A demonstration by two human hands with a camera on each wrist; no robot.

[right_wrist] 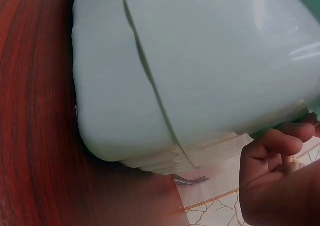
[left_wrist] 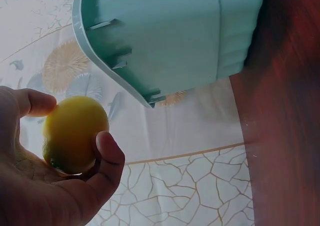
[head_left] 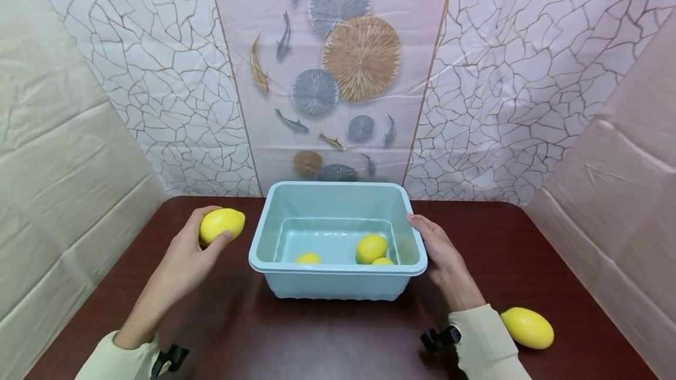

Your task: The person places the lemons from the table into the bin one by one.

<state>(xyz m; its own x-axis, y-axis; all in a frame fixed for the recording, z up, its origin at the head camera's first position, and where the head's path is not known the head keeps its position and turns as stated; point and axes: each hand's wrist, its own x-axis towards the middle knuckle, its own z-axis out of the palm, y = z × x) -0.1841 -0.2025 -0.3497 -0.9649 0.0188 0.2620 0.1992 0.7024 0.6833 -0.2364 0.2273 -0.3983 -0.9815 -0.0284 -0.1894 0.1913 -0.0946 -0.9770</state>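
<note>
A yellow lemon (head_left: 222, 224) is gripped between the thumb and fingers of my left hand (head_left: 185, 260), raised to the left of a light blue plastic basin (head_left: 338, 283). The left wrist view shows the same lemon (left_wrist: 77, 131) pinched, apart from the basin's side (left_wrist: 170, 35). My right hand (head_left: 442, 251) holds the basin's right rim, its fingers curled at the edge in the right wrist view. Inside the basin, a lemon (head_left: 371, 248) and another lemon (head_left: 382, 261) lie at the right, and one lemon (head_left: 308, 258) at the front left, partly hidden by the front wall.
Another lemon (head_left: 528, 328) lies on the dark red-brown table (head_left: 338, 339) at the right, beside my right sleeve (head_left: 486, 339). A patterned cloth backdrop (head_left: 327, 151) stands behind the table, with pale cloth walls (head_left: 58, 163) on both sides.
</note>
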